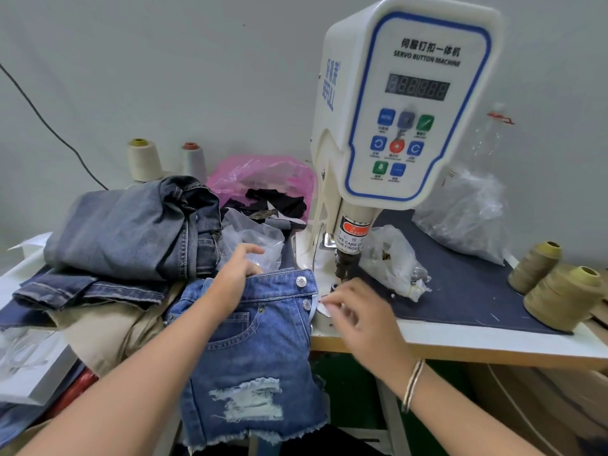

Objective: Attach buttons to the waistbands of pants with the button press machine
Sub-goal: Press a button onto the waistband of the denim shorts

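Blue ripped denim shorts [260,350] hang over the table's front edge, waistband up beside the white servo button machine [394,110]. Two metal buttons [300,281] sit on the fly, one above the other. My left hand [235,278] lies over the waistband's top edge, index finger stretched out and the other fingers curled over the edge. My right hand [352,311] is blurred; its curled fingertips pinch the fly edge just below the machine's punch [343,264] and lower die [334,286].
A pile of folded jeans [131,232] lies at the left, with a pink bag [263,176] and thread cones [144,159] behind it. A small clear bag [391,258] lies right of the punch on a navy mat [460,284]. Olive thread cones [559,297] stand at the right.
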The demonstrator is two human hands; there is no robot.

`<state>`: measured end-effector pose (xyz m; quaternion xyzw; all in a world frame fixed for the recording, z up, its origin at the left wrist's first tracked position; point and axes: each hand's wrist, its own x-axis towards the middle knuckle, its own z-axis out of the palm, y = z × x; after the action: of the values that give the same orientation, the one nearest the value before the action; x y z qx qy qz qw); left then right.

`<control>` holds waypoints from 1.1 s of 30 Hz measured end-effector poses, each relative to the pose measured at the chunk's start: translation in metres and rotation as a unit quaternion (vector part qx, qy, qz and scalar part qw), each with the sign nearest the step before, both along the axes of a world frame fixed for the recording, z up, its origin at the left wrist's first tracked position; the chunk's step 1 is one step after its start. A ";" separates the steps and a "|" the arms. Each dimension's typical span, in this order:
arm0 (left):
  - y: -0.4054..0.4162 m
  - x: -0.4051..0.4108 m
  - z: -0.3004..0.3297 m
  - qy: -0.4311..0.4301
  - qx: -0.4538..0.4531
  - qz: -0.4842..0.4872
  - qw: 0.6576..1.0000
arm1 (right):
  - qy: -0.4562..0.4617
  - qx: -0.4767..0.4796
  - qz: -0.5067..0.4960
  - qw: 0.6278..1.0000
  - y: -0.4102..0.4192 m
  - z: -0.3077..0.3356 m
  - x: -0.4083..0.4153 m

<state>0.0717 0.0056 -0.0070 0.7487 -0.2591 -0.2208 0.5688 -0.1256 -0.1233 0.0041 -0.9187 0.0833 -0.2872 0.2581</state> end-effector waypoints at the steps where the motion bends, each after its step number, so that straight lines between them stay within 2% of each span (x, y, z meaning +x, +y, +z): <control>1: 0.003 0.002 0.004 0.038 -0.019 -0.017 0.999 | 0.038 -0.015 0.037 0.998 0.008 -0.003 0.002; 3: 0.010 0.004 0.009 0.060 -0.045 -0.069 0.995 | 0.127 -0.066 0.084 0.986 0.019 -0.008 0.012; 6: 0.012 0.004 0.013 0.039 -0.104 -0.071 0.991 | 0.234 -0.176 0.057 0.955 0.028 -0.011 0.034; 7: 0.015 0.002 0.014 -0.003 -0.114 -0.037 0.993 | 0.258 -0.195 0.036 0.946 0.031 -0.011 0.040; 9: 0.027 -0.002 0.014 -0.143 -0.105 0.016 0.984 | 0.278 -0.221 0.012 0.935 0.036 -0.012 0.049; 11: 0.048 -0.005 0.009 -0.323 -0.033 -0.025 0.945 | 0.285 -0.229 0.007 0.931 0.038 -0.013 0.052; 14: 0.082 -0.014 -0.006 -0.515 0.139 -0.109 0.839 | 0.288 -0.226 0.001 0.930 0.036 -0.013 0.052; 16: 0.097 -0.024 -0.019 -0.578 0.203 -0.090 0.785 | 0.285 -0.223 -0.002 0.932 0.036 -0.015 0.052; 18: 0.102 -0.036 -0.030 -0.595 0.247 -0.069 0.762 | 0.284 -0.220 -0.002 0.933 0.037 -0.015 0.052; 20: 0.099 -0.044 -0.034 -0.582 0.271 -0.062 0.765 | 0.288 -0.214 0.002 0.933 0.038 -0.013 0.051; 21: 0.098 -0.045 -0.035 -0.568 0.258 -0.062 0.779 | 0.290 -0.213 0.006 0.933 0.038 -0.011 0.050; 23: 0.102 -0.041 -0.026 -0.497 0.193 -0.094 0.840 | 0.285 -0.217 0.023 0.933 0.037 -0.006 0.047; 25: 0.107 -0.035 -0.008 -0.436 0.141 -0.154 0.876 | 0.215 -0.218 0.056 0.950 0.036 0.006 0.040; 28: 0.104 -0.041 0.037 -0.450 0.083 -0.241 0.856 | 0.086 -0.137 0.167 0.973 0.035 0.032 0.029; 30: 0.098 -0.049 0.066 -0.468 0.050 -0.288 0.834 | 0.090 -0.060 0.237 0.965 0.033 0.044 0.025; 33: 0.089 -0.059 0.094 -0.442 -0.016 -0.297 0.847 | 0.101 0.070 0.288 0.950 0.021 0.056 0.015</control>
<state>0.0124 0.0949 0.0872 0.6452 -0.6962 -0.0208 0.3138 -0.1110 -0.1023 0.0605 -0.9076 -0.1393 -0.0996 0.3833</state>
